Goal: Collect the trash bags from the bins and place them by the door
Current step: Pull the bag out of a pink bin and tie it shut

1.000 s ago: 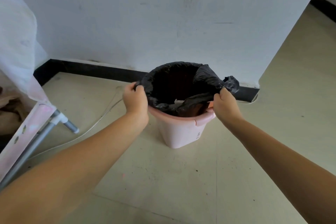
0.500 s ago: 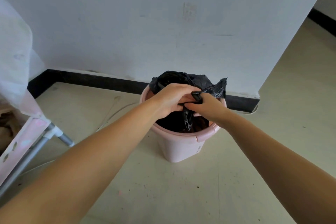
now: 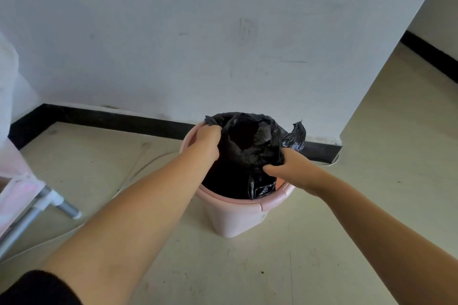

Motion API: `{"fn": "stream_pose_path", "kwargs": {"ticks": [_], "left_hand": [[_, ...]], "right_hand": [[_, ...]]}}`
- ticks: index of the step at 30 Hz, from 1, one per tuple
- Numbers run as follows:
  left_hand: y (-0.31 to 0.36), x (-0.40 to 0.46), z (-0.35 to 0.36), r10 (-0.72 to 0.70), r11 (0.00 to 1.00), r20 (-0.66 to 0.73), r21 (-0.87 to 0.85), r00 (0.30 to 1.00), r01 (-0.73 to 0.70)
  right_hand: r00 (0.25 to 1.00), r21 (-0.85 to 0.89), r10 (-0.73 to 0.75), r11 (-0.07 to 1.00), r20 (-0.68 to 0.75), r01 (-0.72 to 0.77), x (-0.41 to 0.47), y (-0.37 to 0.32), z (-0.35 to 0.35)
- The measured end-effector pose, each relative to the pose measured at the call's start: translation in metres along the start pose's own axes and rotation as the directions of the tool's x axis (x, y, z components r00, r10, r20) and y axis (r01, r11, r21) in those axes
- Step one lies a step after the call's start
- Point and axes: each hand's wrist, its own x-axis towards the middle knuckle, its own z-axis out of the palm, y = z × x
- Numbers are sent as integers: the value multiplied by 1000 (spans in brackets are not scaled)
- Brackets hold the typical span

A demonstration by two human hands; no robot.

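The black trash bag (image 3: 250, 146) sits in the pink bin (image 3: 238, 218) at frame centre, its top bunched upward; my left hand (image 3: 207, 142) and right hand (image 3: 288, 168) each clutch its plastic.

- One camera only, worn on my head; it looks forward and down along both my forearms.
- It faces the white wall (image 3: 173, 44) and its black baseboard (image 3: 111, 117), with the floor (image 3: 322, 255) filling the lower half.
- The pink bin (image 3: 238, 218) sits near the centre, at arm's reach.
- The wide-angle lens bends the edges; no second view overlaps.
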Motion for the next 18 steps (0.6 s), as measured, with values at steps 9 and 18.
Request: {"fn": "stream_pose_path", "kwargs": {"ticks": [9, 18], "left_hand": [[-15, -58, 3, 341, 502, 556, 574, 758, -647], [8, -43, 7, 256, 701, 356, 572, 899, -426]], "right_hand": [[978, -215, -205, 954, 47, 211, 37, -15, 13], [972, -550, -236, 814, -23, 184, 39, -10, 22]]}}
